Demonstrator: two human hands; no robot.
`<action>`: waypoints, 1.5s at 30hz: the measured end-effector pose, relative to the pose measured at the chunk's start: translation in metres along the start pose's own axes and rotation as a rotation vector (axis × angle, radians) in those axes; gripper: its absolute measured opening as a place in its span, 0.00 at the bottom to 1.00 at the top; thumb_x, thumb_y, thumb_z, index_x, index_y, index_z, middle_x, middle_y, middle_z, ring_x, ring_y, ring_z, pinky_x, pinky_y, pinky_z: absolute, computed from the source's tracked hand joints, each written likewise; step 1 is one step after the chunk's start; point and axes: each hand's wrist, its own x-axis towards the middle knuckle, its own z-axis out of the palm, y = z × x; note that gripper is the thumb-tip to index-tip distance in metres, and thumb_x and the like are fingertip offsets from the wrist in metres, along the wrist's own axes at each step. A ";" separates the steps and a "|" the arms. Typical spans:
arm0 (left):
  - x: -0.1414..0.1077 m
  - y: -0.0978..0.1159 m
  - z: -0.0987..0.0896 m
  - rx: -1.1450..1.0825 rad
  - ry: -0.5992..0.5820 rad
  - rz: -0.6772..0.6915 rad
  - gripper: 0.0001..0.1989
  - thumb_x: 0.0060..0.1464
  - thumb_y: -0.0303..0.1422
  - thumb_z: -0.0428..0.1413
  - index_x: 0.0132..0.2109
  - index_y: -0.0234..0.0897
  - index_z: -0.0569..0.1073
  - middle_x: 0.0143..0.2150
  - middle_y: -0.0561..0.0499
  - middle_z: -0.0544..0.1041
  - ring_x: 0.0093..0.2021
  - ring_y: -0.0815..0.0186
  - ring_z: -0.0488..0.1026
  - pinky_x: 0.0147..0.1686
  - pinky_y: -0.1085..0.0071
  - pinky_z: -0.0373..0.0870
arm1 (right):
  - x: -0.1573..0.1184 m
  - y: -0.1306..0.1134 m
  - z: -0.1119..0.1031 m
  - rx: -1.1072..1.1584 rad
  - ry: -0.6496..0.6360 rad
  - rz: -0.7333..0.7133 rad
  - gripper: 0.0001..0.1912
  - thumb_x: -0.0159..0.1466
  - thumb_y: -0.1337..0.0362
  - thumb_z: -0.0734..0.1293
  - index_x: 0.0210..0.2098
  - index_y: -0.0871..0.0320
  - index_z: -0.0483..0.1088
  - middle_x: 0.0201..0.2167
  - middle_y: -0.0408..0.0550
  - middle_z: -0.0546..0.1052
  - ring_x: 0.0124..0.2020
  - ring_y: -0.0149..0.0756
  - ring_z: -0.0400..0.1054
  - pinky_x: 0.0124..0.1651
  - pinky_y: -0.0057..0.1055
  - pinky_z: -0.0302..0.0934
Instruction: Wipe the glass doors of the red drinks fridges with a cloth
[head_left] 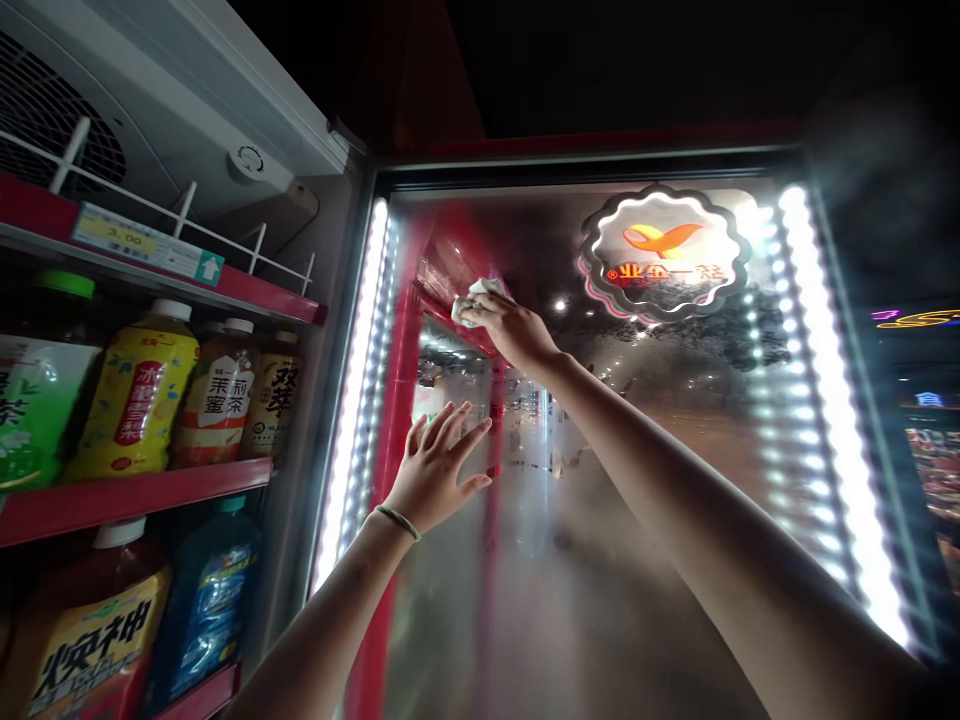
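Before me stands the glass door of a drinks fridge, fogged in its lower part and clearer toward the upper left. My right hand presses a crumpled whitish cloth to the glass near the upper left. Its fingers are bent over the cloth, which is partly hidden under them. Lower and to the left, my left hand has its fingers spread, palm toward the door, with nothing in it. Whether it touches the glass I cannot tell. A thin greenish band circles the left wrist.
Lit LED strips run down both door sides. A scalloped round logo sign is on the upper glass. At left, red-edged shelves hold several bottles, including a yellow bottle and a blue bottle. A white wire rail lies above.
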 end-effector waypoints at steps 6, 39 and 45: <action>-0.001 -0.002 0.001 -0.005 -0.012 -0.036 0.39 0.61 0.45 0.66 0.75 0.56 0.61 0.78 0.44 0.60 0.79 0.45 0.54 0.75 0.34 0.46 | 0.012 -0.007 0.004 0.006 0.053 0.061 0.23 0.76 0.70 0.59 0.62 0.49 0.77 0.70 0.50 0.73 0.73 0.46 0.64 0.71 0.45 0.64; -0.030 -0.068 -0.004 0.011 0.048 -0.070 0.50 0.53 0.55 0.69 0.76 0.56 0.58 0.79 0.45 0.57 0.78 0.43 0.52 0.76 0.37 0.42 | 0.036 -0.050 0.045 0.028 0.074 0.063 0.23 0.76 0.68 0.57 0.60 0.48 0.78 0.68 0.48 0.75 0.71 0.44 0.65 0.69 0.45 0.65; -0.031 -0.074 -0.004 0.058 0.104 -0.029 0.49 0.53 0.60 0.66 0.76 0.56 0.59 0.78 0.46 0.61 0.77 0.45 0.57 0.76 0.41 0.45 | 0.032 -0.040 0.032 -0.021 0.074 0.114 0.23 0.76 0.69 0.57 0.60 0.50 0.78 0.69 0.48 0.74 0.68 0.47 0.68 0.65 0.44 0.69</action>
